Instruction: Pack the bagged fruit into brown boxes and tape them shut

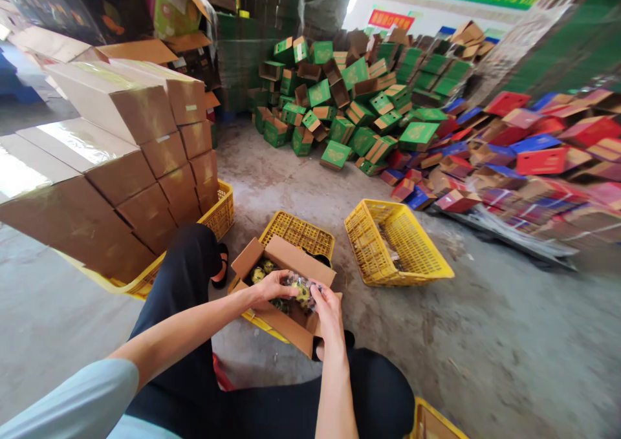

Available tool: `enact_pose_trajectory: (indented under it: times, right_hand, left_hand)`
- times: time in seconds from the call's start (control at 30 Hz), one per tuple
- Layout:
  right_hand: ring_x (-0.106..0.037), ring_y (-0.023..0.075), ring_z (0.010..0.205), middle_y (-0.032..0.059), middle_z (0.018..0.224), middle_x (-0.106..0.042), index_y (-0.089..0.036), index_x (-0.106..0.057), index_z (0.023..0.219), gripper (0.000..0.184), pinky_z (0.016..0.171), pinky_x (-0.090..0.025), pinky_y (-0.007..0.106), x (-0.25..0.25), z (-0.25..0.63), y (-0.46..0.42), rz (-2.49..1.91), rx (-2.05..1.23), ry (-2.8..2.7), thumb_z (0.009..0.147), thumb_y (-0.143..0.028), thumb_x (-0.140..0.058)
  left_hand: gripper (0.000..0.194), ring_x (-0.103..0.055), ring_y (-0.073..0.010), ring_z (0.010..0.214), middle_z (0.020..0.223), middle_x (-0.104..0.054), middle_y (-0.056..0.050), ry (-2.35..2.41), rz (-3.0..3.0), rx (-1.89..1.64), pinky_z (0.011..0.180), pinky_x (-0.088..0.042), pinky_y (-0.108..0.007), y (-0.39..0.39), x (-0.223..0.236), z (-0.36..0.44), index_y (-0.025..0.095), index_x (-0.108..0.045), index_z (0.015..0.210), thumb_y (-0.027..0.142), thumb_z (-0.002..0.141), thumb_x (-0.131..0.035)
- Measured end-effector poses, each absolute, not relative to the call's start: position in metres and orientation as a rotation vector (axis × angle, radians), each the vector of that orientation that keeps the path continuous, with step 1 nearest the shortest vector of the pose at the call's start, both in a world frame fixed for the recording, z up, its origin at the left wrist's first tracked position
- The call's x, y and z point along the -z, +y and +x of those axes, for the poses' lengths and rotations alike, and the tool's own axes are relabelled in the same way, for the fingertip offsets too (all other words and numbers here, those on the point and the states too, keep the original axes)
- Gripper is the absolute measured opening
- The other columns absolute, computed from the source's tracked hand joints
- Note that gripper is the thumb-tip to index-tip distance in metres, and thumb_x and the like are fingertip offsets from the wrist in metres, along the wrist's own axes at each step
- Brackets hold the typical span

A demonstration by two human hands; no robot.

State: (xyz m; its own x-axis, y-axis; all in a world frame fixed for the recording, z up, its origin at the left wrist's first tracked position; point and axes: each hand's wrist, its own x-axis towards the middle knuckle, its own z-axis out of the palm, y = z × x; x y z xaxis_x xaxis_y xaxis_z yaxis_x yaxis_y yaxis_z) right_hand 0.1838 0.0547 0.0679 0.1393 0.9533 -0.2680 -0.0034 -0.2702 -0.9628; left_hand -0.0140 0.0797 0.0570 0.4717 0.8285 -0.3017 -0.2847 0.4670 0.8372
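An open brown cardboard box [286, 258] rests on a yellow crate [301, 232] between my knees. Inside lie dark round items with yellow-green tops, some in clear wrap. My left hand [269, 288] and my right hand [324, 306] are both over the box, fingers closed on a clear-wrapped bundle of these items [301, 290]. The bundle hangs just above the box's middle. My legs in dark trousers flank the box.
A stack of taped brown cartons [121, 161] sits on a yellow crate at my left. Another yellow crate [395, 242] lies tilted to the right. Heaps of green boxes [349, 96] and red and blue boxes [533, 154] fill the back.
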Motion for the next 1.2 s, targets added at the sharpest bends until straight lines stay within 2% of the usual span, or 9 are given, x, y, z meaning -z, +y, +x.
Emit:
enact_pose_trajectory:
  times: [0.27, 0.5, 0.67, 0.77, 0.87, 1.0, 1.07, 1.13, 1.2]
  right_hand:
    - [-0.072, 0.0263, 0.081, 0.0079, 0.094, -0.080, -0.020, -0.077, 0.111, 0.061, 0.068, -0.057, 0.033, -0.065, 0.187, 0.055, -1.498, -1.280, -0.942, 0.067, -0.062, -0.081]
    - [-0.073, 0.0257, 0.085, 0.0082, 0.100, -0.080, -0.019, -0.075, 0.116, 0.062, 0.077, -0.059, 0.035, -0.059, 0.189, 0.057, -1.499, -1.233, -0.982, 0.069, -0.060, -0.079]
    - [-0.072, 0.0272, 0.096, 0.0079, 0.110, -0.079, -0.023, -0.079, 0.108, 0.042, 0.087, -0.056, 0.038, -0.058, 0.196, 0.055, -1.687, -1.018, -1.399, 0.083, -0.050, -0.060]
    - [-0.072, 0.0268, 0.086, 0.0047, 0.093, -0.081, -0.026, -0.082, 0.090, 0.025, 0.084, -0.054, 0.038, -0.059, 0.192, 0.051, -1.704, -1.103, -1.558, 0.075, -0.038, -0.066]
    - [-0.070, 0.0246, 0.073, 0.0013, 0.072, -0.077, -0.026, -0.080, 0.071, 0.012, 0.076, -0.052, 0.034, -0.060, 0.187, 0.047, -1.714, -1.184, -1.676, 0.071, -0.035, -0.072]
    - [-0.065, 0.0239, 0.066, 0.0002, 0.053, -0.065, -0.025, -0.066, 0.052, 0.027, 0.072, -0.048, 0.034, -0.061, 0.186, 0.047, -1.818, -1.125, -1.729, 0.073, -0.039, -0.075]
    - [-0.067, 0.0254, 0.069, 0.0013, 0.056, -0.067, -0.025, -0.064, 0.053, 0.023, 0.074, -0.047, 0.035, -0.060, 0.184, 0.047, -1.864, -1.078, -1.733, 0.069, -0.034, -0.079]
    - [-0.069, 0.0280, 0.078, 0.0038, 0.068, -0.073, -0.026, -0.066, 0.060, 0.016, 0.079, -0.047, 0.036, -0.058, 0.178, 0.047, -1.889, -1.038, -1.731, 0.064, -0.026, -0.082]
    - [-0.070, 0.0309, 0.092, 0.0072, 0.085, -0.078, -0.025, -0.070, 0.068, 0.018, 0.084, -0.047, 0.036, -0.055, 0.168, 0.045, -1.895, -1.009, -1.726, 0.057, -0.018, -0.083]
  left_hand:
    - [0.066, -0.070, -0.0208, 0.095, 0.107, -0.076, -0.010, 0.804, 0.813, -0.741, 0.086, -0.051, -0.030, 0.080, -0.057, -0.018, 0.015, -0.076, 0.111, 0.051, 0.060, -0.097]
    - [0.059, -0.064, -0.0150, 0.077, 0.086, -0.073, -0.005, 0.961, 0.819, -0.749, 0.070, -0.048, -0.025, 0.085, -0.051, -0.017, 0.013, -0.077, 0.101, 0.058, 0.066, -0.089]
    - [0.052, -0.069, -0.0205, 0.092, 0.105, -0.074, -0.009, 1.121, 0.870, -0.823, 0.075, -0.052, -0.029, 0.095, -0.051, -0.026, 0.017, -0.072, 0.118, 0.043, 0.075, -0.084]
    - [0.040, -0.069, -0.0254, 0.103, 0.110, -0.076, -0.010, 1.172, 1.049, -0.849, 0.089, -0.054, -0.035, 0.100, -0.052, -0.040, 0.017, -0.074, 0.112, 0.032, 0.075, -0.080]
    - [0.030, -0.070, -0.0266, 0.103, 0.106, -0.078, -0.008, 1.160, 1.349, -0.787, 0.094, -0.052, -0.033, 0.100, -0.051, -0.055, 0.020, -0.078, 0.103, 0.024, 0.073, -0.076]
    - [0.026, -0.072, -0.0292, 0.099, 0.100, -0.079, -0.006, 1.070, 1.801, -0.515, 0.094, -0.049, -0.034, 0.094, -0.039, -0.063, 0.026, -0.081, 0.096, 0.020, 0.071, -0.076]
    - [0.024, -0.073, -0.0309, 0.099, 0.093, -0.078, -0.006, 1.066, 1.937, -0.428, 0.100, -0.045, -0.037, 0.093, -0.031, -0.060, 0.027, -0.080, 0.088, 0.017, 0.067, -0.080]
    - [0.022, -0.073, -0.0324, 0.098, 0.088, -0.076, -0.006, 1.063, 2.016, -0.386, 0.104, -0.042, -0.039, 0.096, -0.024, -0.055, 0.027, -0.079, 0.080, 0.015, 0.063, -0.081]
    - [0.021, -0.073, -0.0342, 0.097, 0.084, -0.075, -0.007, 1.046, 2.053, -0.357, 0.106, -0.039, -0.042, 0.101, -0.019, -0.049, 0.026, -0.077, 0.075, 0.012, 0.060, -0.082]
